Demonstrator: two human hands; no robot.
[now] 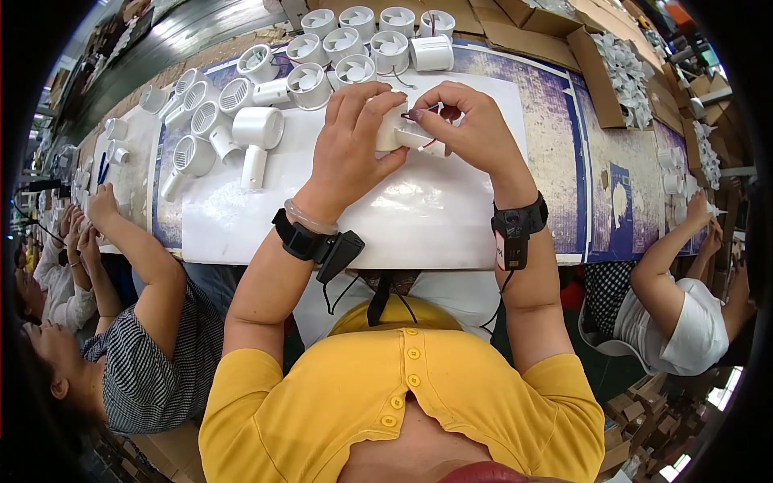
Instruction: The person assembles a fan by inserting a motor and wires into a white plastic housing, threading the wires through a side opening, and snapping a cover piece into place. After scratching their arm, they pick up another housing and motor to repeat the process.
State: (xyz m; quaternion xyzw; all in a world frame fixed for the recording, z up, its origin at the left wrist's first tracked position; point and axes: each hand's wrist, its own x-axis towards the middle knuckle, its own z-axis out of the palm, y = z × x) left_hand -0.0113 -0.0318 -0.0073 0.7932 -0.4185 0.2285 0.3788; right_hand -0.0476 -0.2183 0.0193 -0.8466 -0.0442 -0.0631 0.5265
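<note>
My left hand (pixel 348 149) is wrapped round a white plastic fan housing (pixel 388 138), which is partly covered by the fingers. A short white handle (pixel 420 142) sticks out to its right, with a bit of red wire beside it. At the housing's upper right, my right hand (pixel 467 129) pinches a thin dark wire (pixel 409 114) between thumb and forefinger. What the wire joins is hidden. Left of my hands, several white fan bodies with handles lie on the table, one with a smooth round head (pixel 258 127).
Round white housings with fan blades (pixel 341 44) stand in rows at the back. A white sheet (pixel 322 233) covers the near table. At the right, a cardboard box (pixel 596 76) holds white plastic parts. One person (pixel 149 346) sits at my left, another (pixel 676 314) at my right.
</note>
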